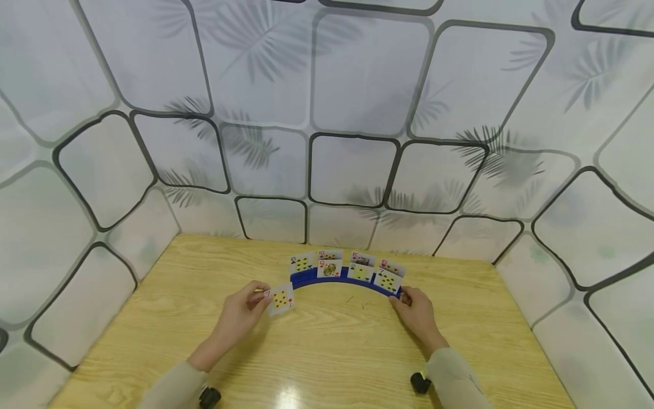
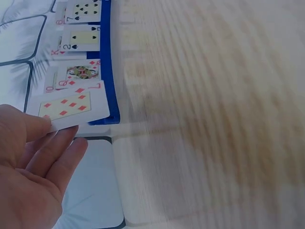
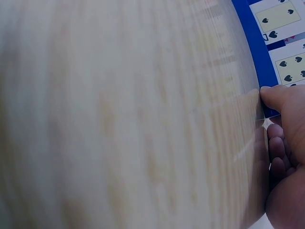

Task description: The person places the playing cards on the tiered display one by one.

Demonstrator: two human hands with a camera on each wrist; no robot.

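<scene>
A curved blue card holder (image 1: 332, 280) stands on the table with playing cards upright in it. My left hand (image 1: 240, 307) pinches a seven of diamonds (image 1: 280, 299) between thumb and fingers, just in front of the holder's left end. In the left wrist view that card (image 2: 66, 106) partly covers the cards behind it. At the holder's right end, my right hand (image 1: 416, 312) grips the blue edge, thumb on the front. A black-suit card (image 1: 301, 262) stands leftmost; then come a queen of diamonds (image 1: 329, 268), a two of spades (image 1: 360, 272) and a seven of spades (image 1: 387, 281).
Other cards, among them a king (image 1: 363, 259), show behind the front ones. The light wood table (image 1: 327, 346) meets a patterned backdrop (image 1: 352, 170) close behind the holder and at both sides. Small black objects (image 1: 420, 383) sit by the wrists.
</scene>
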